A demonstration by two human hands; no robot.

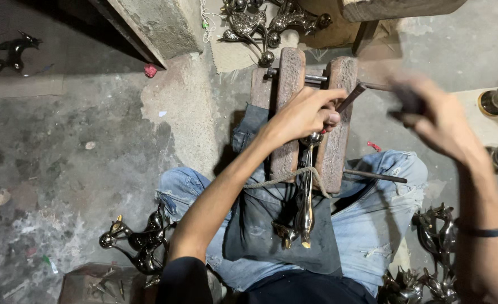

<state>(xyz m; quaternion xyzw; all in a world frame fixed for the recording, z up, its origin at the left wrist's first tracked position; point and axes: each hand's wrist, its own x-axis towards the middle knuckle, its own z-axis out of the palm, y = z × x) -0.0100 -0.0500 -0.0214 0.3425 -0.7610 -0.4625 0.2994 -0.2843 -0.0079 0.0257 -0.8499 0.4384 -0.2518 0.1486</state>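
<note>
Landmark: wooden vise, two upright blocks btwn the knees.
Workpiece: shiny metal figurine clamped in the vise slot, its top at the left fingers.
Left hand: fingers closed on a punch, tip angled down just above the vise slot.
Right hand: to the vise's right, blurred; wrapped round a dark tool.
Tip: prob. best w/ punch kept steady on one spot, fingers off the struck end, short strokes.
Rope: looped across vise front.

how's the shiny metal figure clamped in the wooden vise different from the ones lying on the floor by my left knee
The clamped figure is gripped between the wooden vise blocks, roped, under the left hand; the floor figures lie loose and heaped. The clamped one looks brighter, the floor ones darker. Both are glossy metal.
</note>
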